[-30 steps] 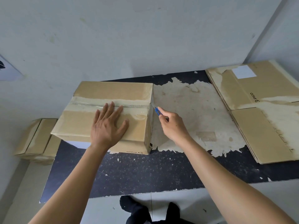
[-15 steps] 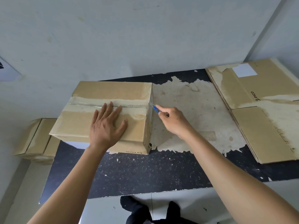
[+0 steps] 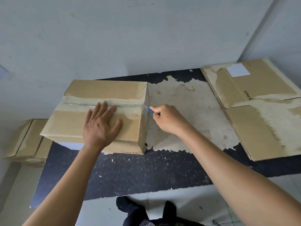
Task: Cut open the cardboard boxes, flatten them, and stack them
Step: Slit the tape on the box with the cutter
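Blue cutter (image 3: pixel 150 110) at taped cardboard box (image 3: pixel 104 93) edge, worn table (image 3: pixel 138 173).

What I can't make out from here

My right hand (image 3: pixel 169 119) hides most of the blue cutter (image 3: pixel 150 110); only a short stub shows, and its tip, at the corner of the taped box (image 3: pixel 105 90), is too blurred to tell whether it touches the tape. My left hand (image 3: pixel 101 126) covers part of the seam. The flattened boxes (image 3: pixel 254 115) run off the right edge, and the second box (image 3: pixel 27 141) sits partly hidden behind the table (image 3: pixel 130 173).
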